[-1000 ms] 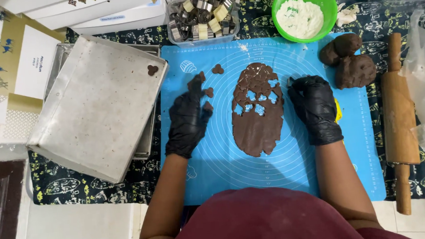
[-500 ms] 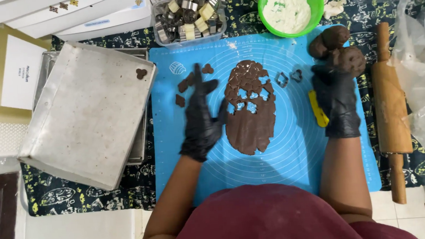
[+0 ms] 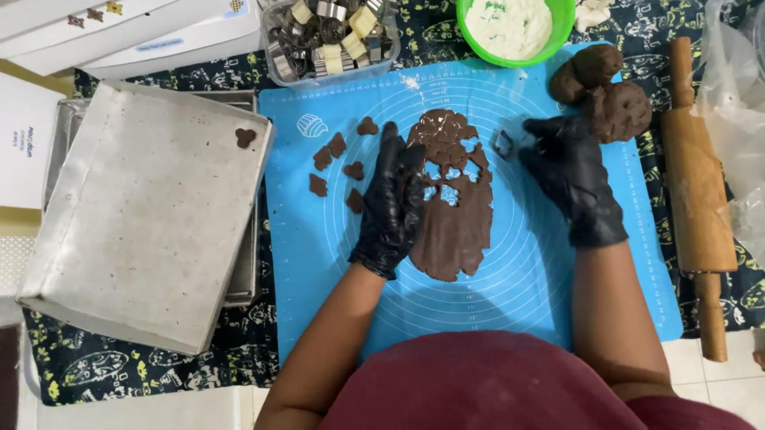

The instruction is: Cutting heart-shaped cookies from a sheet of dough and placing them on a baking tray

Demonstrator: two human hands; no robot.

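A rolled sheet of dark chocolate dough (image 3: pixel 454 228) with several shapes cut out of it lies on a blue silicone mat (image 3: pixel 528 286). My left hand (image 3: pixel 390 201), in a black glove, rests flat on the sheet's left edge with the fingers pointing away from me. My right hand (image 3: pixel 573 181), also gloved, is to the right of the sheet, its fingertips pinched at a small metal cookie cutter (image 3: pixel 504 143) on the mat. Several small cut-out dough shapes (image 3: pixel 336 147) lie on the mat left of my left hand.
An upturned metal baking tray (image 3: pixel 144 221) carrying one dough shape (image 3: pixel 245 137) sits at the left. Dough balls (image 3: pixel 615 103), a green bowl of flour (image 3: pixel 508 17), a clear tub of cutters (image 3: pixel 327 24), a wooden rolling pin (image 3: pixel 695 187) and plastic bags (image 3: pixel 764 156) ring the mat.
My right hand has come back left from the dough balls to the small cutter. My left hand has shifted right onto the edge of the dough sheet.
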